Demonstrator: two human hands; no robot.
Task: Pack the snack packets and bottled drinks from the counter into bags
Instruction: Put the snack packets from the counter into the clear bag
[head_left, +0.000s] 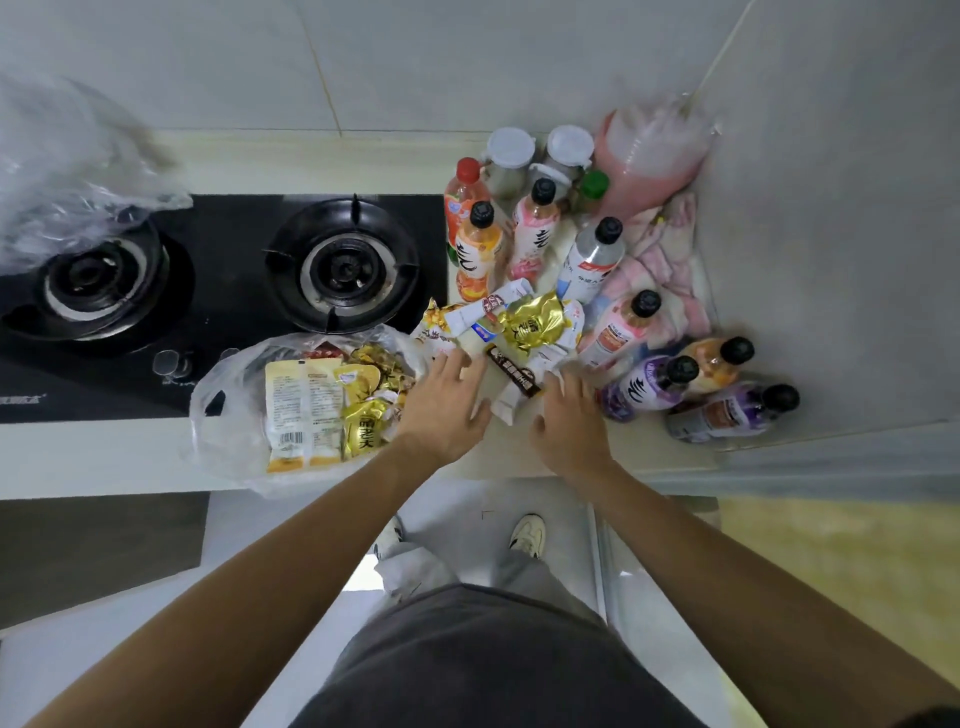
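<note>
A clear plastic bag (223, 415) lies open on the counter's front edge, holding several snack packets (304, 410). To its right sits a loose pile of snack packets (530, 325), among them a gold one and a dark brown bar (514, 371). My left hand (449, 402) hovers with spread fingers between the bag and the pile, holding nothing. My right hand (569, 415) reaches over the pile's near edge, fingers relaxed and empty. Several bottled drinks stand behind and to the right: an orange one (475, 254), a pink one (535, 234), a white one (592, 260), and purple ones (644, 387) lying near the counter's corner.
A black two-burner gas stove (234, 291) fills the counter's left. Another clear plastic bag (67, 171) lies over the far-left burner. Two lidded jars (511, 150), a pink bag (649, 161) and a pink cloth (665, 260) sit in the back right corner by the wall.
</note>
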